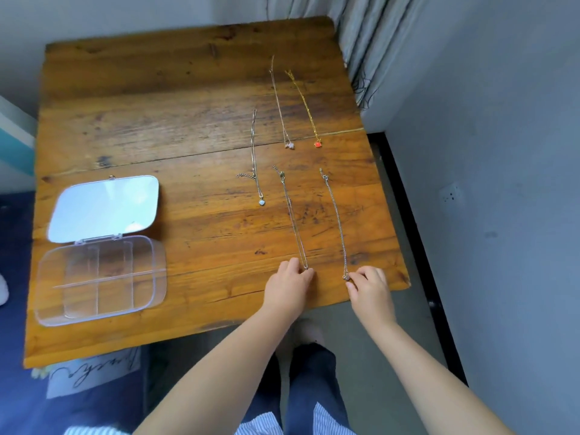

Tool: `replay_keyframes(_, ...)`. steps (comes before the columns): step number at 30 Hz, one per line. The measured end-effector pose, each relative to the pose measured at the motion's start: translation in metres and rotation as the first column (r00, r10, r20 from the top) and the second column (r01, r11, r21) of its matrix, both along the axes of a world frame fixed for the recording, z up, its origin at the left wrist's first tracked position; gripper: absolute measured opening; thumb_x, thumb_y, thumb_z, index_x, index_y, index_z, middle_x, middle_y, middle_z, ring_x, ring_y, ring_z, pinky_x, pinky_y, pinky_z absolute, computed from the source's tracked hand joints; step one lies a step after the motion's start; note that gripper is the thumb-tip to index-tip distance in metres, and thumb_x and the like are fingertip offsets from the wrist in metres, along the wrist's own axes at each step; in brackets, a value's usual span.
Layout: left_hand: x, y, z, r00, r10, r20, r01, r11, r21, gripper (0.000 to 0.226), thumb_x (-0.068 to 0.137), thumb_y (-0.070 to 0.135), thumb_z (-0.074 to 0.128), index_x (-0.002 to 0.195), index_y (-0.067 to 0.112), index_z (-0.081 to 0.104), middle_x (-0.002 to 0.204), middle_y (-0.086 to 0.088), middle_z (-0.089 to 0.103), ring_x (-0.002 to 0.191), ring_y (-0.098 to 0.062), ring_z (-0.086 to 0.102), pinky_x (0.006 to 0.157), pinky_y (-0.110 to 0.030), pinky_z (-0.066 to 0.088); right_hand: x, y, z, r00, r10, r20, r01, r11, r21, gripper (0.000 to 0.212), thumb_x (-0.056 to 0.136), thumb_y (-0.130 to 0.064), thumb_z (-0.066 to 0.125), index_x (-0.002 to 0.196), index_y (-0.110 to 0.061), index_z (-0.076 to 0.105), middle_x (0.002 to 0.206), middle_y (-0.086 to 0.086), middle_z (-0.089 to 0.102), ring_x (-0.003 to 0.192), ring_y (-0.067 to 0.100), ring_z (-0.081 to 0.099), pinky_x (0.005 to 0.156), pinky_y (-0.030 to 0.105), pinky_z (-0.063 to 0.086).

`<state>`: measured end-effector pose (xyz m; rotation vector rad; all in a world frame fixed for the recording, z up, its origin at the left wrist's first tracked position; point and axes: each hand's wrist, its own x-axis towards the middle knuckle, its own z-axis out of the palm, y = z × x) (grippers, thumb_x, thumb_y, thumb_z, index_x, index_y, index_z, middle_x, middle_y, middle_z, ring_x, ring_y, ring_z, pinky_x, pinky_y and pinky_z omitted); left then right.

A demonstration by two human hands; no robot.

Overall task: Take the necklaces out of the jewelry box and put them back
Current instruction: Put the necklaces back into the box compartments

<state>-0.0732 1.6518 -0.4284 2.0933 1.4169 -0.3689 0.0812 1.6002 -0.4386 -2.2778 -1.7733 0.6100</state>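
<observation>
Several necklaces lie stretched out on the wooden table [194,127]. My left hand [290,285] pinches the near end of a thin silver necklace [293,219]. My right hand [370,288] pinches the near end, with its small pendant, of another silver chain [337,221]. Farther back lie a silver necklace with a pale heart pendant [255,158], a rose-gold one with a pink pendant [280,105] and a gold one with an orange pendant [306,105]. The clear plastic jewelry box [100,279] stands open at the near left, its compartments empty, its lid [103,208] flat behind it.
The table's right edge runs close to a grey wall and a curtain [370,42]. Its near edge is just below my hands. A blue cushion with a printed label [94,376] sits under the table's near left corner. My legs are visible below.
</observation>
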Motion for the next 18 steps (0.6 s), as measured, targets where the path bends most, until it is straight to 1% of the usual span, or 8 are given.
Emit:
replay_keyframes(3, 0.006, 0.004, 0.004, 0.999, -0.005, -0.043, 0.005, 1.000, -0.002, 0.027, 0.088, 0.007, 0.050, 0.115, 0.010, 0.048, 0.115, -0.012, 0.045, 0.111, -0.031, 0.044, 0.074, -0.037, 0.045, 0.000, 0.008, 0.002, 1.000, 0.007, 0.020, -0.006, 0.999, -0.053, 0.028, 0.075, -0.010, 0.073, 0.095, 0.008, 0.065, 0.092, 0.022, 0.065, 0.095, 0.037, 0.056, 0.079, 0.042, 0.051)
replay_keyframes(6, 0.011, 0.007, 0.006, 0.997, -0.001, -0.077, 0.001, 1.000, -0.002, 0.026, 0.085, 0.000, 0.051, 0.111, 0.003, 0.048, 0.116, -0.016, 0.047, 0.112, -0.033, 0.045, 0.079, -0.040, 0.048, 0.003, 0.015, 0.003, 0.995, 0.091, 0.034, -0.087, 0.990, -0.110, 0.023, 0.083, -0.014, 0.063, 0.096, 0.006, 0.064, 0.097, 0.021, 0.063, 0.100, 0.033, 0.054, 0.082, 0.040, 0.048)
replay_keyframes(8, 0.015, 0.006, 0.005, 0.995, 0.041, -0.091, -0.041, 0.999, 0.000, 0.028, 0.084, -0.005, 0.050, 0.112, 0.001, 0.047, 0.116, -0.017, 0.049, 0.111, -0.034, 0.046, 0.083, -0.040, 0.048, 0.004, 0.018, 0.006, 0.987, 0.159, 0.013, -0.157, 0.980, -0.120, 0.017, 0.086, -0.009, 0.058, 0.087, 0.007, 0.063, 0.092, 0.024, 0.062, 0.095, 0.035, 0.055, 0.078, 0.041, 0.048)
replay_keyframes(11, 0.021, 0.003, 0.003, 0.982, 0.162, -0.094, -0.161, 0.987, 0.024, 0.031, 0.082, -0.008, 0.050, 0.111, 0.003, 0.044, 0.115, -0.017, 0.054, 0.109, -0.033, 0.049, 0.084, -0.038, 0.049, 0.007, 0.023, 0.010, 0.965, 0.262, -0.012, -0.262, 0.958, -0.114, 0.013, 0.083, 0.004, 0.053, 0.076, 0.010, 0.061, 0.084, 0.028, 0.061, 0.086, 0.039, 0.057, 0.068, 0.044, 0.050)
replay_keyframes(13, 0.022, 0.000, 0.003, 0.957, 0.270, -0.104, -0.268, 0.963, 0.037, 0.029, 0.084, -0.008, 0.046, 0.110, 0.004, 0.042, 0.116, -0.016, 0.056, 0.109, -0.033, 0.050, 0.084, -0.038, 0.049, 0.010, 0.025, 0.009, 0.944, 0.329, 0.024, -0.321, 0.935, -0.151, 0.014, 0.083, 0.008, 0.047, 0.082, 0.006, 0.060, 0.092, 0.025, 0.059, 0.090, 0.035, 0.056, 0.064, 0.038, 0.044)
replay_keyframes(15, 0.020, -0.003, 0.002, 0.922, 0.371, -0.108, -0.369, 0.929, 0.038, 0.027, 0.085, -0.008, 0.043, 0.110, 0.003, 0.043, 0.117, -0.016, 0.056, 0.109, -0.033, 0.051, 0.085, -0.038, 0.048, 0.010, 0.024, 0.010, 0.926, 0.372, 0.064, -0.350, 0.909, -0.227, 0.023, 0.082, 0.012, 0.040, 0.093, 0.001, 0.056, 0.101, 0.020, 0.056, 0.093, 0.030, 0.054, 0.061, 0.033, 0.033)
replay_keyframes(16, 0.018, -0.005, 0.003, 0.906, 0.408, -0.110, -0.407, 0.913, 0.032, 0.027, 0.085, -0.008, 0.043, 0.109, 0.003, 0.046, 0.116, -0.016, 0.056, 0.109, -0.033, 0.051, 0.085, -0.038, 0.048, 0.009, 0.022, 0.010, 0.918, 0.389, 0.073, -0.364, 0.903, -0.229, 0.028, 0.079, 0.015, 0.039, 0.097, -0.001, 0.054, 0.102, 0.019, 0.056, 0.094, 0.030, 0.054, 0.061, 0.032, 0.031)
replay_keyframes(18, 0.012, -0.009, 0.006, 0.883, 0.451, -0.128, -0.453, 0.891, 0.019, 0.026, 0.086, -0.007, 0.042, 0.108, 0.003, 0.052, 0.115, -0.016, 0.056, 0.108, -0.033, 0.053, 0.085, -0.038, 0.048, 0.009, 0.019, 0.011, 0.903, 0.416, 0.107, -0.384, 0.893, -0.233, 0.035, 0.076, 0.019, 0.039, 0.100, -0.003, 0.052, 0.103, 0.016, 0.056, 0.095, 0.029, 0.053, 0.062, 0.033, 0.035)
